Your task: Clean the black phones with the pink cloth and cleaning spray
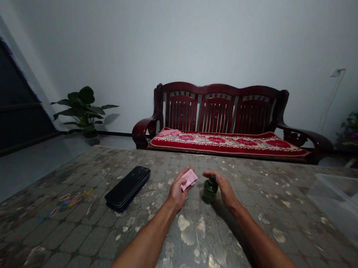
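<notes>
My left hand (177,191) holds a small folded pink cloth (189,179), thumb on top and fingers beneath. To its right stands an upright dark green bottle (210,191) with a black top. Beside that bottle is my right hand (225,188), its fingers stretched out behind and around the bottle's top. Whether the right fingers touch the bottle is hard to make out. A gap of tabletop separates the cloth from the bottle.
A patterned cloth covers the table (149,236). On the left lie a stack of dark flat cases (128,187) and several coloured bands (73,199). A clear plastic box (337,206) is at right. Beyond stand a wooden bench (218,108) and a potted plant (84,109).
</notes>
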The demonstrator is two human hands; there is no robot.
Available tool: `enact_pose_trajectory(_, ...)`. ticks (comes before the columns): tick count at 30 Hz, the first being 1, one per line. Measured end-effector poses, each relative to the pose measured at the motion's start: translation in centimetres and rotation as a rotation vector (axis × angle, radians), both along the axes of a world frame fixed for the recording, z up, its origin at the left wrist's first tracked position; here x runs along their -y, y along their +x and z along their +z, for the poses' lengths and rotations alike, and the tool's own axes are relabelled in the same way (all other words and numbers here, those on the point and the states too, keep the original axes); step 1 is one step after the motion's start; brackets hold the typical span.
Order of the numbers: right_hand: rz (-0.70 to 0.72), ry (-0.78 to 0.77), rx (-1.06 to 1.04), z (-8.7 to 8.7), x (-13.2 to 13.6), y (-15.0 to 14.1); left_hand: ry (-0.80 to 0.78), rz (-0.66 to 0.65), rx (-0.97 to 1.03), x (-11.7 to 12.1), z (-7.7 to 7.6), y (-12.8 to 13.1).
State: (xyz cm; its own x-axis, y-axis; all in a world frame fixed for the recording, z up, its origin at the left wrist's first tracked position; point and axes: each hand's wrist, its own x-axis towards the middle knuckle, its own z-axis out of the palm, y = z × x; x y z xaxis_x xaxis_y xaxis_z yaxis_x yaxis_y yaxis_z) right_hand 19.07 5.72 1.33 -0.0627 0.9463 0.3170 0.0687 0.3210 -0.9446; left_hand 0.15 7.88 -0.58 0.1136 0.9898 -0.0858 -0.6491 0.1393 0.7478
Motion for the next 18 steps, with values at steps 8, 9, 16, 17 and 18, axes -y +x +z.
enact_pose_trajectory(8, -0.008, -0.063, -0.197, -1.1, -0.9, -1.8, -0.044, -0.010, 0.055, 0.1, 0.7, 0.2)
enact_pose_trajectory(9, -0.006, -0.070, -0.223, -1.3, -1.0, -1.9, -0.045, -0.014, 0.058, 0.1, 0.8, 0.2)
enact_pose_trajectory(16, 0.127, -0.241, -0.478, -0.1, -0.3, -2.0, -0.026, -0.029, 0.055, 0.5, 0.8, 0.4)
enact_pose_trajectory(17, 0.153, -0.265, -0.496, 0.1, -0.1, -2.0, -0.025, -0.029, 0.053, 0.5, 0.8, 0.4)
enact_pose_trajectory(18, 0.175, -0.285, -0.507, 0.4, 0.1, -2.0, -0.026, -0.027, 0.051, 0.5, 0.8, 0.4)
